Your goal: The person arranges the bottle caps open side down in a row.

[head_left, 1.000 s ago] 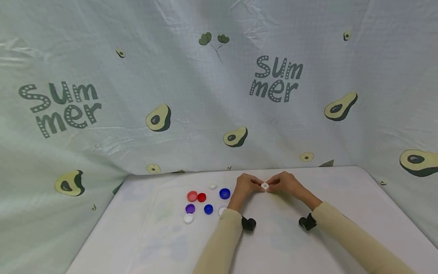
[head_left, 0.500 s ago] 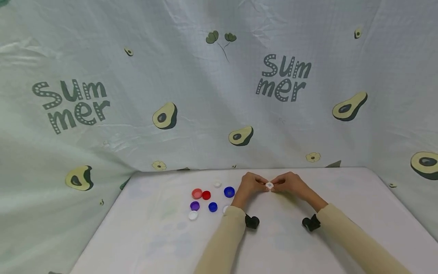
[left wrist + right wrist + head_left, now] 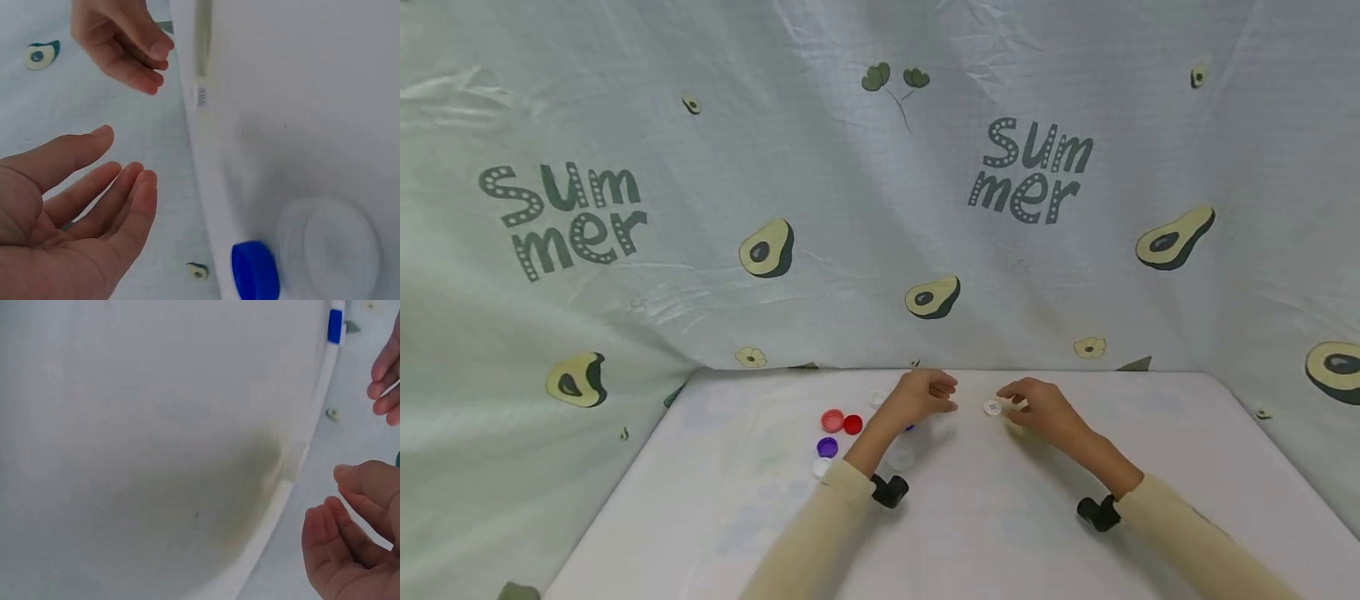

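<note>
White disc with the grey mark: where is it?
Head view: the white disc is right of centre, between the left hand and right hand, nearer the right.

I see a pale curtain (image 3: 835, 175) hanging behind the far edge of a white table (image 3: 1000, 550); across it I make out avocado halves (image 3: 932, 297), small yellow flowers (image 3: 1090, 347), a leafy sprig (image 3: 899, 102) and the lettering "summer" (image 3: 1030, 171) printed twice

Near the far edge of the counter (image 3: 1000, 533), a round white disc (image 3: 992, 407) lies between the left hand (image 3: 919, 396) and the nearer right hand (image 3: 1043, 409).
</note>
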{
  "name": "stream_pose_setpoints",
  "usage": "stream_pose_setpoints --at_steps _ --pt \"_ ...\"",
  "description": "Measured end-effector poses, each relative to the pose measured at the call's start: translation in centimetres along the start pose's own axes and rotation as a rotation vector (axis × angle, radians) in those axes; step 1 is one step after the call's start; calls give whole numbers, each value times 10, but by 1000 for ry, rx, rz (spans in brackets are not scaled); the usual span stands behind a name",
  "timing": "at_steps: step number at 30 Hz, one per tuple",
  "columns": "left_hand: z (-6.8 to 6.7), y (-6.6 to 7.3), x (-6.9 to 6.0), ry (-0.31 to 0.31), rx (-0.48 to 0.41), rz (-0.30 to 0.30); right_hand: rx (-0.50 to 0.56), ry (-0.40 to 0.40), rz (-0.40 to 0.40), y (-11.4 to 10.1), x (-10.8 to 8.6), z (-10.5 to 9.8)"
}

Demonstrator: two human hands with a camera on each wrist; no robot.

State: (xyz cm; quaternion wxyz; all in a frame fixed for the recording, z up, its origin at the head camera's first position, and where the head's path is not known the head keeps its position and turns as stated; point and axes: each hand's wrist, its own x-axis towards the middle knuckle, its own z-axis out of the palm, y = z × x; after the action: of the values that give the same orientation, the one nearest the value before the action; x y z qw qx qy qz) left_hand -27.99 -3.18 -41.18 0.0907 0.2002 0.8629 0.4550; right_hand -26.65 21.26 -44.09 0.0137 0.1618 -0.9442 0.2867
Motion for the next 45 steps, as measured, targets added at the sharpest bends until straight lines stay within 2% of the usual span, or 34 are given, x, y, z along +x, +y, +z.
stream_pose_setpoints --at_steps 6,10,15,20,26,33,39,45 --pt "-30 -3 -32 -55 77 55 35 62 -158 -23 -16 6" --pt "-42 -11 -53 -83 93 108 53 71 -199 -36 -23 15" --pt "-50 -25 -78 -62 86 136 98 25 -241 -55 -28 25" --pt "-49 -37 -94 -20 97 93 131 -44 -269 -64 -29 37" --pt "-46 -47 -97 9 118 63 232 -153 -305 -67 -23 57" --pt "-41 -51 -90 -59 199 61 319 -200 -262 -74 -15 72" --pt "-37 -49 -87 -102 194 18 291 -226 -191 -82 -6 84" --pt "-37 -45 -82 -105 236 -5 235 -225 -187 -89 1 84"
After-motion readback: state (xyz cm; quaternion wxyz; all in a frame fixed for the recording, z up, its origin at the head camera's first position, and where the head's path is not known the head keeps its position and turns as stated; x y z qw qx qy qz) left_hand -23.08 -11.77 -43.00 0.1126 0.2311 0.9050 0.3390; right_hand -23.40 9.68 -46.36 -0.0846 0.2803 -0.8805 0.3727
